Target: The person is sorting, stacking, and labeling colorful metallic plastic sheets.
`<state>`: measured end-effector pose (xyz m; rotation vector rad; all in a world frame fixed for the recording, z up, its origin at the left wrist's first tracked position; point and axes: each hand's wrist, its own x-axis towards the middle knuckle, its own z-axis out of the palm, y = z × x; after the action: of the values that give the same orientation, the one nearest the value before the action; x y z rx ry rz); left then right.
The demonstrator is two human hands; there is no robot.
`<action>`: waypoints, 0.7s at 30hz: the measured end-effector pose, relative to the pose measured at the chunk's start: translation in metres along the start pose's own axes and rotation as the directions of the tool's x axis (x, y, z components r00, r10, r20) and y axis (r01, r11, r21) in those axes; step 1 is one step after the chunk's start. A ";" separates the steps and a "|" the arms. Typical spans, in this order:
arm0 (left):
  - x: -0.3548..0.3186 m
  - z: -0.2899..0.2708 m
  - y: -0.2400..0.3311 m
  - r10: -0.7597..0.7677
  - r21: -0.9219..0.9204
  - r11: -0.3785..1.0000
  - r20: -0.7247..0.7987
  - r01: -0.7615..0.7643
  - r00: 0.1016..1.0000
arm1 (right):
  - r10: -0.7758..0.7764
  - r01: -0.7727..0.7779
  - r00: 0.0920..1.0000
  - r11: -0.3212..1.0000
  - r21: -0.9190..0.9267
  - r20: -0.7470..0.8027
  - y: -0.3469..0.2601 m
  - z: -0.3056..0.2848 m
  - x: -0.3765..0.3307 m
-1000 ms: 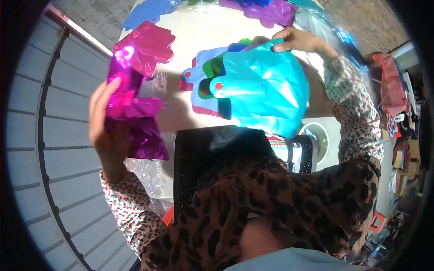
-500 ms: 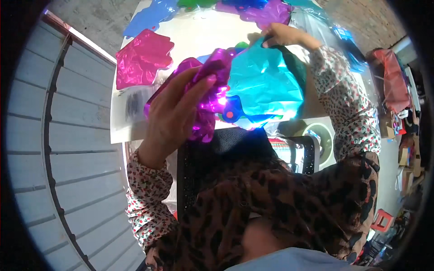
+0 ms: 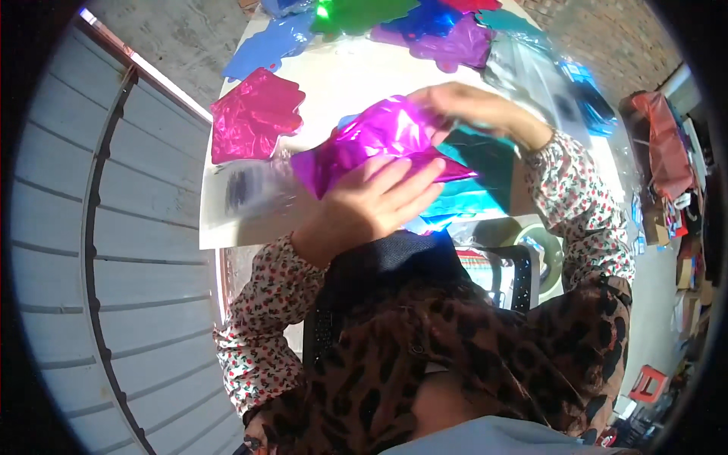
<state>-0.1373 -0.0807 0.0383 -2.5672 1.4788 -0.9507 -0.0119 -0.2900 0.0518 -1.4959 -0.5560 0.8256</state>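
A shiny purple foil piece [image 3: 387,136], creased and partly lifted, lies across the near middle of the table. My left hand [image 3: 379,193] rests on its near side with fingers stretched out and spread. At its far right edge, my right hand [image 3: 474,106] is slightly blurred, with thumb and fingers closed on the foil. Underneath and to the right is a teal foil piece [image 3: 485,155], partly covered by the purple one and in shadow. Bright blue foil [image 3: 462,201] shows by the table's near edge.
On the white table [image 3: 349,76] lie a magenta foil piece [image 3: 258,114] with a scalloped edge, a light blue one [image 3: 269,49], a green one [image 3: 364,15] and a violet one [image 3: 459,45]. Clear plastic [image 3: 523,72] covers the right side. A round bin [image 3: 550,254] stands below the near edge.
The purple foil has moved right, spreading over the teal piece. My left hand has gone from gripping it to lying flat on it. My right hand left the teal foil and came nearer.
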 end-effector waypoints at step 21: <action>-0.002 0.066 -0.078 -0.743 -0.899 -0.395 0.432 0.187 0.512 | 0.072 0.027 0.936 0.961 0.274 -0.344 0.023 -0.083 -0.019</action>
<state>-0.0435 -0.0542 0.0087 -4.9533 0.7379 0.0556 0.0368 -0.3599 0.0295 -1.3509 -0.1483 0.6041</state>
